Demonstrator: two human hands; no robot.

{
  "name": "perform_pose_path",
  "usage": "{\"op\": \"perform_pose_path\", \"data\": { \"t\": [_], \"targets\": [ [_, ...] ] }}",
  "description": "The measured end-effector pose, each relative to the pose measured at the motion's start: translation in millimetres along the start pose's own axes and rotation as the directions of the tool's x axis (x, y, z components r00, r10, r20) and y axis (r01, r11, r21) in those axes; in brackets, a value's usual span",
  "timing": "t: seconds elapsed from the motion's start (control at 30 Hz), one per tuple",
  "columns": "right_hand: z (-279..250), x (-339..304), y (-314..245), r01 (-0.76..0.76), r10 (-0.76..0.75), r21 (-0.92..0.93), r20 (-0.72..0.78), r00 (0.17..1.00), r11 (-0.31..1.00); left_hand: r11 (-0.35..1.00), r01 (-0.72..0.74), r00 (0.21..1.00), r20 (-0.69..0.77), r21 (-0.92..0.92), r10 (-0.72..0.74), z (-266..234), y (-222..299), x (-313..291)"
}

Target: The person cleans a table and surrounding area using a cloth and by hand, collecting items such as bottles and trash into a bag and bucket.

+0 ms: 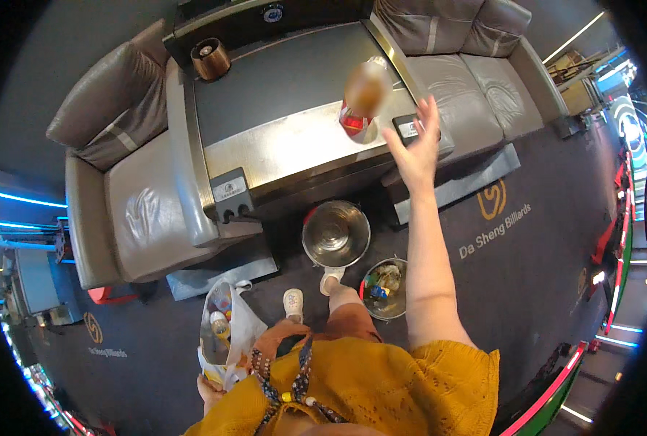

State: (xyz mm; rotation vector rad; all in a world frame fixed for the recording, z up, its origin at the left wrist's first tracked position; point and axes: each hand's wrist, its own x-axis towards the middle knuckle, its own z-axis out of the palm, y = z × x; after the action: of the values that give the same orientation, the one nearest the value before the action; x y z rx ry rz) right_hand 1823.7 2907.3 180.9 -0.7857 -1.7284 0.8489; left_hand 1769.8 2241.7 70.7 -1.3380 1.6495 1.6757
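A bottle (354, 125) with a red label and brownish upper part, partly blurred, stands on the long table (280, 147) near its right end. My right hand (416, 149) is raised just right of the bottle, apart from it, with fingers spread and nothing in them. Low on my left side, my left hand (209, 393) is closed on the edge of a white bag (248, 323). Several bottles (221, 325) and other items show through the bag's open top. My left fingers are partly hidden by the bag.
Grey leather sofas (149, 211) flank the table. A bronze-coloured round holder (211, 59) stands at its far left. By my feet are a metal bucket (336, 234) and a second bin (383, 289) with rubbish in it. Dark holders (231, 195) hang on the table's near edge.
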Motion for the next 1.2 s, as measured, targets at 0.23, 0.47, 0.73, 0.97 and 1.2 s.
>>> {"op": "perform_pose_path", "data": {
  "t": [0.23, 0.47, 0.73, 0.97, 1.2],
  "targets": [
    [60, 31, 28, -0.010, -0.007, 0.084, 0.194, 0.981, 0.996, 0.995, -0.096, 0.993, 0.073, 0.012, 0.095, 43, 18, -65],
    [-32, -53, 20, -0.232, 0.209, 0.131, 0.168, 0.963, 0.964, 0.996, -0.092, 0.940, 0.330, -0.007, 0.089, 93, 16, -91],
    [-210, -258, 57, -0.504, 0.888, -0.758, 0.213, 0.408, 0.414, 0.996, 0.067, 0.790, 0.608, 0.051, -0.084, 157, 9, -99],
    [-256, -351, 90, -0.379, 0.943, -0.901, -0.087, -0.320, -0.212, 0.982, 0.086, 0.632, 0.753, 0.167, -0.183, 176, -1, -105],
    [-224, -286, 40, -0.270, 0.971, -0.963, 0.079, -0.226, 0.015, 0.989, 0.014, 0.519, 0.844, 0.148, -0.134, 185, -6, -136]
  ]
}}
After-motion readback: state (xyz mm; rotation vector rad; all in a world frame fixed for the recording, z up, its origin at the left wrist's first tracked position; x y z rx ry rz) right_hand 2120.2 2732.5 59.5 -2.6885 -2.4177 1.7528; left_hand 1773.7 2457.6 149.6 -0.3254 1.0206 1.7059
